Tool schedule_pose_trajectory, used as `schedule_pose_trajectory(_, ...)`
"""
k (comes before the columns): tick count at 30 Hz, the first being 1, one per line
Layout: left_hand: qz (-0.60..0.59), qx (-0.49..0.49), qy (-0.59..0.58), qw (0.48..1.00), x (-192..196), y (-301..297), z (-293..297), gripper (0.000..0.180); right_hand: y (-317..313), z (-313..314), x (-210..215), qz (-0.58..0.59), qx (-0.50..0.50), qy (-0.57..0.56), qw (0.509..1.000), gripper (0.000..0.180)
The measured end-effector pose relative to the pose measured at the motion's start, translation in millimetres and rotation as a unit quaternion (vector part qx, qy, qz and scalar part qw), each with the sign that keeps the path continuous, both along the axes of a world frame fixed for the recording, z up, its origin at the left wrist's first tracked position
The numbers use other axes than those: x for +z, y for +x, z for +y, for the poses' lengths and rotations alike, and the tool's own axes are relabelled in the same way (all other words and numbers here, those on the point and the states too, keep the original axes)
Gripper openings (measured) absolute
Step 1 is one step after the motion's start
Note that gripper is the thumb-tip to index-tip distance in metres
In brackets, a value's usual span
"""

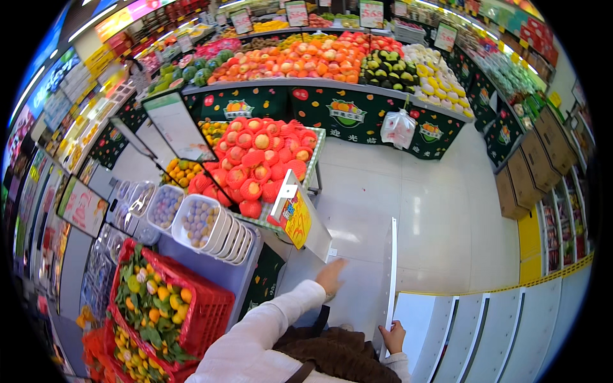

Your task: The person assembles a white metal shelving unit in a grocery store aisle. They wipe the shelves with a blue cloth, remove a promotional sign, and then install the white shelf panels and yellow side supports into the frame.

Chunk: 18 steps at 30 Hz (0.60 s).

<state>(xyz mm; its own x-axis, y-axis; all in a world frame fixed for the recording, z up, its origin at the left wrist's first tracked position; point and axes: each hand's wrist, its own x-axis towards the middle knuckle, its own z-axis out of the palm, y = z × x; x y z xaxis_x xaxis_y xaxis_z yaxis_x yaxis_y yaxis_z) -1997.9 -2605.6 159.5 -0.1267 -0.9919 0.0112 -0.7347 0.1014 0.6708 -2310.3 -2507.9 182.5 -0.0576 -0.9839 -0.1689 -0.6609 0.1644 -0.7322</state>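
Observation:
My left hand [331,276] reaches out over the floor in front of me, holding nothing, its stretched fingers slightly blurred. Just beyond it stands a white panel [317,235] with a yellow and red price sign [296,219] on its side. My right hand [393,336] is closed on the near end of a long, thin white panel [390,274], which shows almost edge-on. To the right of that hand are white shelves [463,329]. A dark brown furry item [332,354] lies against my body between my arms.
Close on my left are a red crate [207,295] of orange citrus and stacked white tubs [217,233]. Netted peaches [255,159] fill a display table. A long fruit counter [306,89] crosses the back, with a plastic bag [399,127] hanging from it. Cardboard boxes [536,163] stand right.

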Motion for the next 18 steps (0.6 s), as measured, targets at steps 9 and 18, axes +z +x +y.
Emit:
schedule_pose_trajectory(9, -0.053, -0.399, 0.011, 0.915, 21.5, -190.8, 93.0, 0.046, -29.3, 41.5, 17.0, -0.207, 0.072, 0.182, 0.959, 0.025)
schedule_pose_trajectory(18, 0.047, -0.341, -0.016, 0.939, -42.7, -138.7, 156.4, 0.028, -193.4, 108.4, 104.6, -0.188, 0.26, 0.581, 0.748, 0.05)
